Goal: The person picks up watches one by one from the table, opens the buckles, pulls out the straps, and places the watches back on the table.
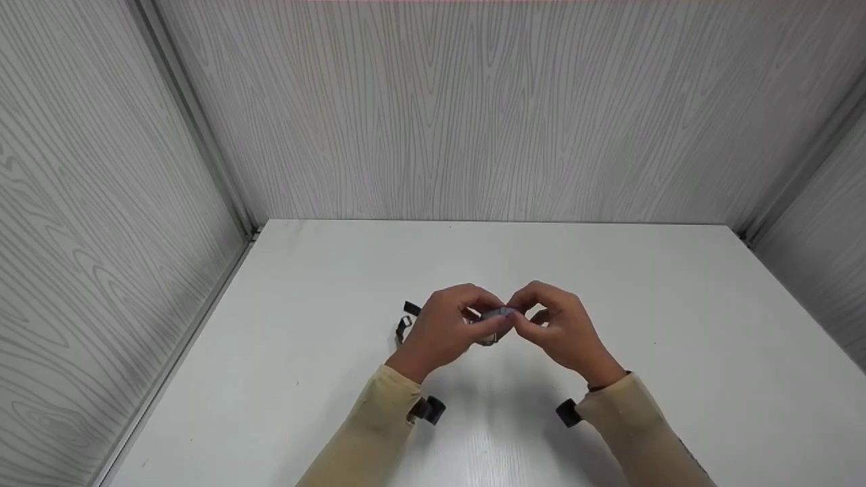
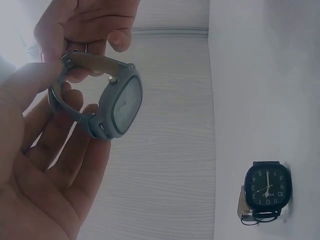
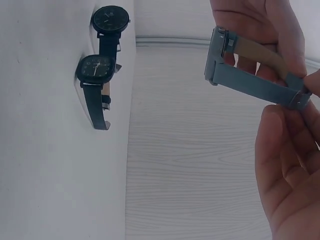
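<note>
Both hands hold a grey-blue wristwatch [image 2: 120, 107] up above the table. Its strap [image 3: 255, 85] loops round with the ends together, tan on the inside, and the squarish face is turned sideways in the left wrist view. My left hand [image 1: 440, 331] pinches the strap with thumb and fingers, some of them inside the loop. From the other side, my right hand [image 1: 565, 331] pinches the strap end near the buckle. The fingertips of both hands meet there and partly hide the fastening.
On the white table [image 1: 325, 284] lie a black squarish watch [image 3: 96, 68] and a black round watch [image 3: 110, 19] close together, mostly behind my left hand in the head view. Wood-grain panels [image 1: 473, 115] stand behind the table and at both sides.
</note>
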{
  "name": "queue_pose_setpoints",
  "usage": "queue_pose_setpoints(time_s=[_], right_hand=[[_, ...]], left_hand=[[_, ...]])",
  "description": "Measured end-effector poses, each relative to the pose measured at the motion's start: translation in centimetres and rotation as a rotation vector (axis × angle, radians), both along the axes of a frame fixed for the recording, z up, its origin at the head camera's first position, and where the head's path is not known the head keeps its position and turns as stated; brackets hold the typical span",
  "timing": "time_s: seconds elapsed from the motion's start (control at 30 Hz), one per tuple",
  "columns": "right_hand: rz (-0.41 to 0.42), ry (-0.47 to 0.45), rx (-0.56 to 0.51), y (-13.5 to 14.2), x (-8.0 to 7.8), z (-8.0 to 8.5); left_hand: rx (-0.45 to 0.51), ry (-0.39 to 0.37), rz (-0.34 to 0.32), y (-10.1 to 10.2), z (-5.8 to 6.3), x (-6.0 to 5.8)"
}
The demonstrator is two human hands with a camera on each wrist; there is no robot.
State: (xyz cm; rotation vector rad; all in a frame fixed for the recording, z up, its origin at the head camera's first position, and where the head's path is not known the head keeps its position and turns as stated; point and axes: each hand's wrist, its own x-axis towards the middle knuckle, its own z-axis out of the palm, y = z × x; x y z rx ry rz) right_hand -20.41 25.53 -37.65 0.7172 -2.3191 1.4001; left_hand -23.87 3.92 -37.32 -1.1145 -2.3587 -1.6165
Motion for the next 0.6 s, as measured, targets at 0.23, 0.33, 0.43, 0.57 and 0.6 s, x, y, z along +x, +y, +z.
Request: queue_pose_setpoints(time_s=[0.23,0.33,0.43,0.57,0.6], right_hand=[[0.006,-0.068,0.011,0.19,0.01,0.25],[-0.022,-0.078,0.043,0.47,0.00,0.40],[-0.058,-0.092,0.027,0.62,0.01,0.48],[-0.082,-0.119,-0.003,0.73,-0.13,0.34],[-0.082,-0.122,-0.008,0.76,-0.18,0.27]], left_hand=[[-0.021,-0.007,-0.010,-0.01,0.14,0.12],[-0.072,-0.005,0.008,-0.11,0.16,0.07],[-0.113,-0.002,0.035,-0.29,0.11,-0.03],[-0.127,-0.004,0.056,-0.47,0.12,-0.11],[-0.121,-0.009,0.053,-0.51,0.11,-0.12]])
